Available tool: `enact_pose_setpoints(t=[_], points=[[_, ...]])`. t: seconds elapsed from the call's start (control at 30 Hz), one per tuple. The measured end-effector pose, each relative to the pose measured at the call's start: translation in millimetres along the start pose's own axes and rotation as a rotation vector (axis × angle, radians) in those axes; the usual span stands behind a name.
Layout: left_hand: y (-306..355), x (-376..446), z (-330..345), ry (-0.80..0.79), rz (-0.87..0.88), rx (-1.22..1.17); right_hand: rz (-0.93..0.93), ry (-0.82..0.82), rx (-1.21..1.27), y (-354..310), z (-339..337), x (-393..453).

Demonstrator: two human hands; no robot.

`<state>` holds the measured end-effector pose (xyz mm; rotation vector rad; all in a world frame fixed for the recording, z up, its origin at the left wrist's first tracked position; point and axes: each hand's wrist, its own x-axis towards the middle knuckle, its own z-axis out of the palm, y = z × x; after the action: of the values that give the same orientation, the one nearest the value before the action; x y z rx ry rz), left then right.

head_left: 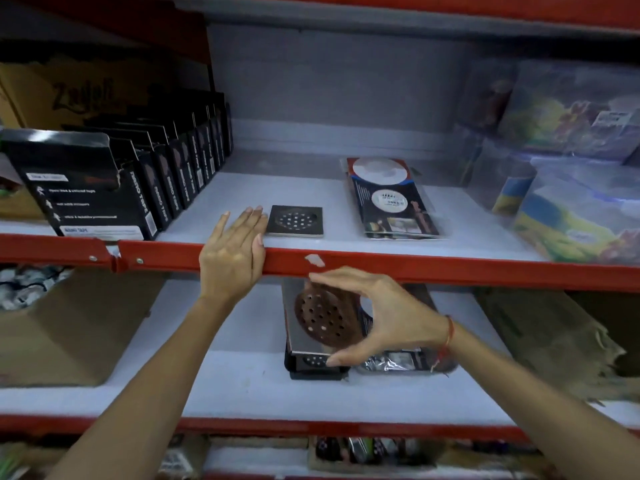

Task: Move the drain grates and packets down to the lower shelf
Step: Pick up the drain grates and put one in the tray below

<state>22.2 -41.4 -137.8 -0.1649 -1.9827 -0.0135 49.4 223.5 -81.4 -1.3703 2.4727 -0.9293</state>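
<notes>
A square metal drain grate (296,220) lies near the front edge of the upper shelf (346,263). My left hand (233,252) rests flat on that edge, fingertips touching the grate's left side. A stack of plastic packets (389,199) lies to the right on the same shelf. Below, my right hand (377,315) holds a round perforated brown grate (323,315) tilted above a stack of square grates (313,362) on the lower shelf (225,386). More packets (398,362) lie beside that stack, partly hidden by my wrist.
Black tape boxes (138,188) fill the upper shelf's left side, and clear-wrapped colourful packs (571,188) the right. Cardboard boxes (59,334) stand at the lower shelf's left, with a torn brown one (554,344) at the right. A third shelf shows below.
</notes>
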Motion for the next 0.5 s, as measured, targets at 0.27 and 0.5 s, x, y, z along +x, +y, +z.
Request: enact_pose_setpoints(t=[0.27, 0.5], points=[[-3, -1, 8, 0.059, 0.020, -0.017, 0.234, -0.161, -0.157, 84, 62, 36], [-8, -3, 16, 0.109, 0.076, 0.039, 0.527, -0.357, -0.238, 158, 110, 62]])
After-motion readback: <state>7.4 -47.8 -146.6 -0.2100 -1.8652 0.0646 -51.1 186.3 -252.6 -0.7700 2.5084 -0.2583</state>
